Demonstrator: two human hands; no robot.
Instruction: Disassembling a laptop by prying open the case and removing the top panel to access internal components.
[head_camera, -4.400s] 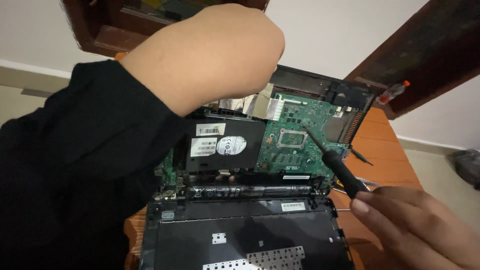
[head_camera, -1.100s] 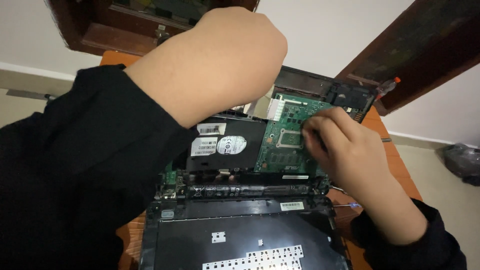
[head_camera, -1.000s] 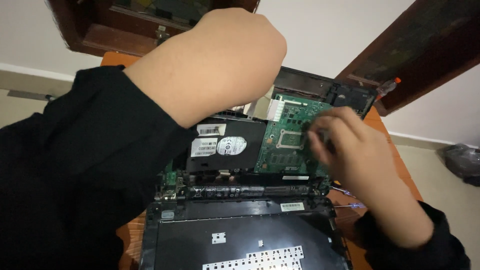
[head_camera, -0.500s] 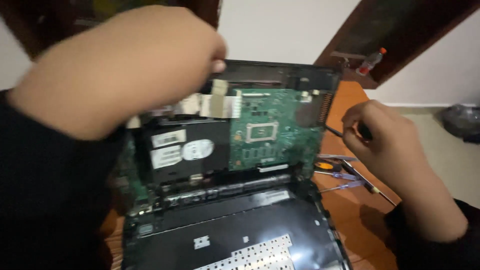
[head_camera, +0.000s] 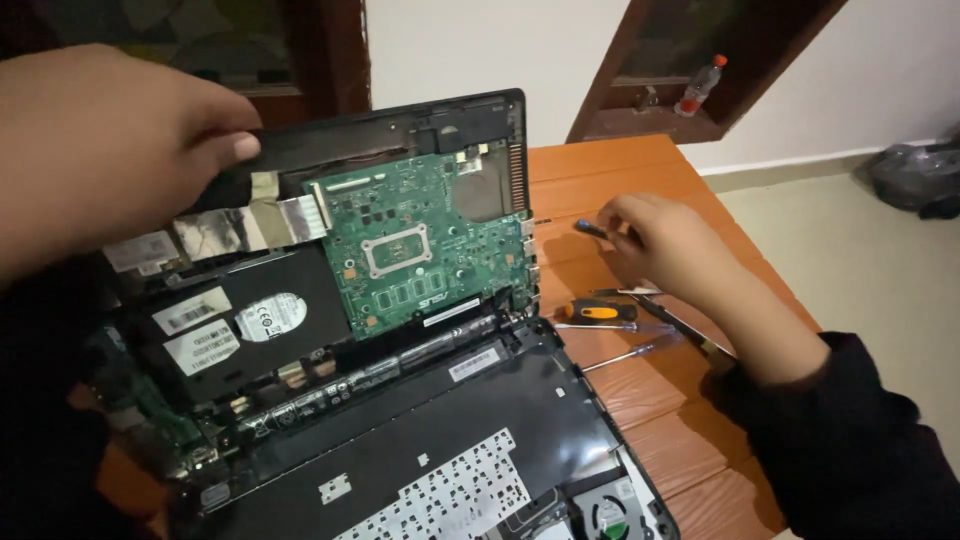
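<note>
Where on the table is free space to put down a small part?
Bare wood of the table lies beyond the right hand, beside the laptop's upper edge. Crowded: screwdrivers lie beside the laptop, below that hand.

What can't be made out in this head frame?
- Right hand: its fingers cover most of the blue-tipped tool; tool type unclear.
- Left hand: blurred, blocks the laptop base's upper left corner.
- Cooling fan: cut off by the bottom edge.
- Motherboard components: too small to identify.
</note>
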